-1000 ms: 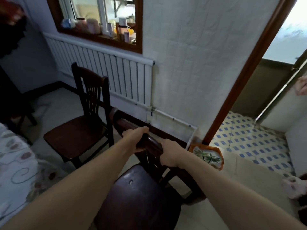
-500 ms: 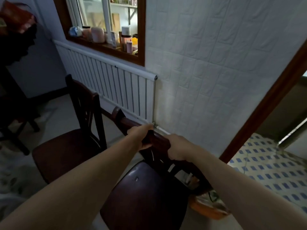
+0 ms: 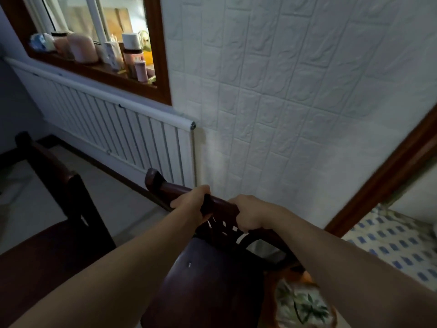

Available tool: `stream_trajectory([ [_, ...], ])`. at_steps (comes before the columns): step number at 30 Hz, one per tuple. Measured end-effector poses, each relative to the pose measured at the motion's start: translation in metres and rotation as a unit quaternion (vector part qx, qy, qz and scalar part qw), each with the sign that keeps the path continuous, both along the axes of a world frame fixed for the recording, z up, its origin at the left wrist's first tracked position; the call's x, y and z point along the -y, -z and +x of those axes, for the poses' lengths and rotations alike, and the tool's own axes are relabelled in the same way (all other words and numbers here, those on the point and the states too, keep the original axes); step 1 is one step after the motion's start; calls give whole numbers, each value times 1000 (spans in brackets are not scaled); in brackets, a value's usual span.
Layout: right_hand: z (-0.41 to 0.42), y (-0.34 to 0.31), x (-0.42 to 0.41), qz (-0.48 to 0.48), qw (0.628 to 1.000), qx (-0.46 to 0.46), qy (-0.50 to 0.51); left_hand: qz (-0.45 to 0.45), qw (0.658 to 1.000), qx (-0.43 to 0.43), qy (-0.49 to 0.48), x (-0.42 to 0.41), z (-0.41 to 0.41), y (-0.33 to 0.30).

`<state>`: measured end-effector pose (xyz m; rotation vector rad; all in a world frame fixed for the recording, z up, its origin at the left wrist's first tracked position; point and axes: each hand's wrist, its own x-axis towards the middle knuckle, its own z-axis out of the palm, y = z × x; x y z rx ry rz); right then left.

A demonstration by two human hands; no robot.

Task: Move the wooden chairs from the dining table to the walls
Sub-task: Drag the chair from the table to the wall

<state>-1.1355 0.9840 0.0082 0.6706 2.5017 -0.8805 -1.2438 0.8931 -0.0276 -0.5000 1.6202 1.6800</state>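
Two wooden chairs: the near chair (image 3: 208, 287) has its top rail clasped by left hand (image 3: 192, 204) and right hand (image 3: 251, 215).

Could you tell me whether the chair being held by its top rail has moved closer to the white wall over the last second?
Yes. The held chair now sits nearer the white wall; both hands' grip on its top rail is unchanged.

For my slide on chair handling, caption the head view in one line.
Both hands, left and right, grip a wooden chair's top rail near the white wall.
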Motion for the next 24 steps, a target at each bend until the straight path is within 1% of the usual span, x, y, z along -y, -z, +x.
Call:
stream_trajectory([
  [5, -28, 18, -53, -21, 999, 18, -23, -28, 999, 9, -22, -51, -24, 16],
  [10, -53, 37, -112, -42, 998, 17, -37, -55, 998, -12, -41, -106, -43, 30],
  [14, -75, 50, -158, -63, 997, 18, -38, -49, 997, 13, -50, -145, -62, 37],
  [17, -90, 62, -189, -63, 998, 0, -30, -43, 998, 19, -49, -176, -77, 44],
  [19, -94, 69, -208, -38, 999, -20, -19, -40, 998, 18, -45, -197, -86, 50],
  [24, -94, 81, -236, 90, 990, -109, 26, -38, 998, 10, -45, -241, -103, 64],
])
